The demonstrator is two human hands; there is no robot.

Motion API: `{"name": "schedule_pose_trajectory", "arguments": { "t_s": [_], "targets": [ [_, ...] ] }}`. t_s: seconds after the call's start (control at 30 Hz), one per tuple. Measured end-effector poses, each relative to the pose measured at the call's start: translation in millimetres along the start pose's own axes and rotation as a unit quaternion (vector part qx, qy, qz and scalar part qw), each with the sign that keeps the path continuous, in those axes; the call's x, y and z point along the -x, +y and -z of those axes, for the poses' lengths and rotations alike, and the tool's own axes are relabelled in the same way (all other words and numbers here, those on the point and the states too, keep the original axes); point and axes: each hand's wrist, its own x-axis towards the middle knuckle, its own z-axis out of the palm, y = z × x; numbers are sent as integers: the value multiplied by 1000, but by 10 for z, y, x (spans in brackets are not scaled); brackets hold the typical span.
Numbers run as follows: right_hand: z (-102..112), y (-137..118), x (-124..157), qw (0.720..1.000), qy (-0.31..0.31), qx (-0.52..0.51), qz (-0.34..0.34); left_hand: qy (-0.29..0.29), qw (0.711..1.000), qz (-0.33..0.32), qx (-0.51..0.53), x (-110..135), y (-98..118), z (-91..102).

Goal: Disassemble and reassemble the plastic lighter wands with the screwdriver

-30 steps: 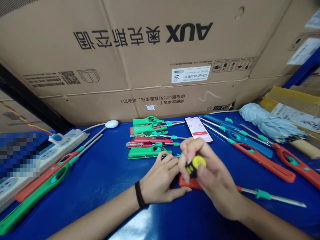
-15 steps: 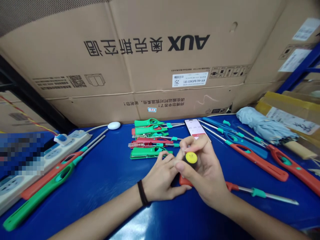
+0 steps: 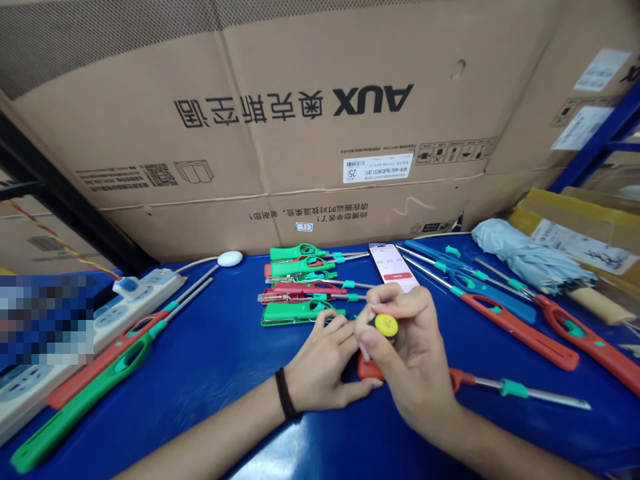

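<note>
My right hand [image 3: 410,353] is closed around a screwdriver [image 3: 387,325]; its yellow end cap points up at me and its shaft is hidden. Beneath it lies a red gas lighter [image 3: 370,368], mostly covered by my hands, its metal tube [image 3: 540,393] sticking out to the right. My left hand [image 3: 327,363] holds the lighter's body from the left, thumb along the near side, fingertips partly hidden. Just beyond my left fingers is a green lighter half-shell [image 3: 285,313], in a stack with red lighter parts [image 3: 305,291] and other green ones [image 3: 300,267].
A phone [image 3: 393,267] with a running timer lies at the back. Red lighters [image 3: 520,331] and a blue one [image 3: 500,297] are on the right, near a folded umbrella [image 3: 530,257]. Left are a power strip [image 3: 107,320] and a green lighter [image 3: 85,397]. A cardboard box [image 3: 300,153] walls the back.
The yellow screwdriver cap has tilted and shifted slightly right and down with my right hand. My left hand keeps its place on the lighter. The whole view has shifted a little.
</note>
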Motion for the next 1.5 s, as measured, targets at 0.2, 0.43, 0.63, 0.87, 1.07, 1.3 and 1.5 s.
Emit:
{"name": "schedule_pose_trajectory", "arguments": {
  "t_s": [0.2,0.43,0.63,0.87,1.07,1.3,1.5],
  "targets": [
    [106,-101,-7,979,-152,137,-28,-14,1000,-2,21,-14,3,12],
    [27,-35,-17,999,26,37,8,4,1000,4,-14,4,-1,-23],
    [-43,108,51,996,55,48,-56,-8,1000,10,-6,6,4,-19],
    [87,56,-40,990,-69,109,-58,6,1000,-8,21,4,-13,-5],
    [-47,38,-140,992,-82,-29,-93,-16,1000,2,9,-15,-4,-15],
    [3,88,-158,995,-47,-50,-79,-10,1000,4,10,2,-6,-28],
    [137,33,-96,997,50,25,-61,16,1000,2,-12,5,-17,-39]
  ]
}}
